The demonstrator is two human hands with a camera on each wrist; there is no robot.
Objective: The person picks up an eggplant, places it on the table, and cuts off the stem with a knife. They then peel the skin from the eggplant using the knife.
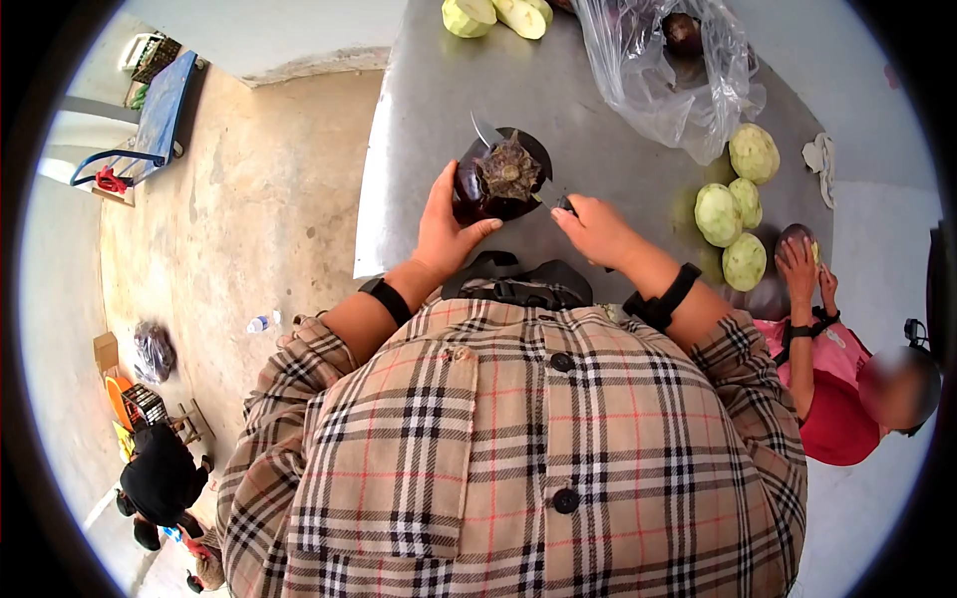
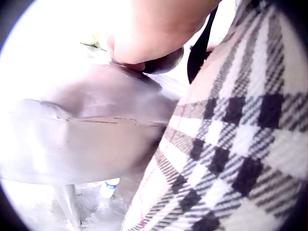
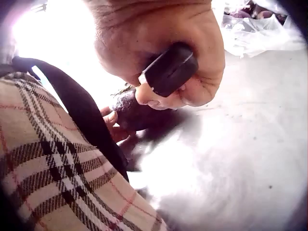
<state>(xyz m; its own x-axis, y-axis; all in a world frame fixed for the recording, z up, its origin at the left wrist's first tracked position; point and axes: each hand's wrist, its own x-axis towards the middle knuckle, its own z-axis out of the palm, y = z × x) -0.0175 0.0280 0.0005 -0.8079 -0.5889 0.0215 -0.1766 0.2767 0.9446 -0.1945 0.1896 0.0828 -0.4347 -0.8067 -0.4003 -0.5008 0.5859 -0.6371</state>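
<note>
dark purple and glossy, the eggplant [image 1: 488,200] sat by the near edge of the counter [image 1: 424,110], toward its left corner. the left hand [image 1: 448,227] grasped its left side. the right hand [image 1: 600,232] clenched round the black handle [image 3: 172,69] of a knife [image 1: 485,129]; the stem cap [image 1: 511,170] hid the middle of the blade. rounded pale green vegetables [image 1: 718,214] lay along the right edge, and a clear plastic bag [image 1: 638,85] rested farther from the near edge.

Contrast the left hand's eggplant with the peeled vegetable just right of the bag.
The eggplant is dark, the peeled vegetable pale green. The eggplant wears a stem cap; the peeled vegetable shows none. The left hand grips the eggplant; the peeled vegetable lies untouched. Both look rounded.
</note>
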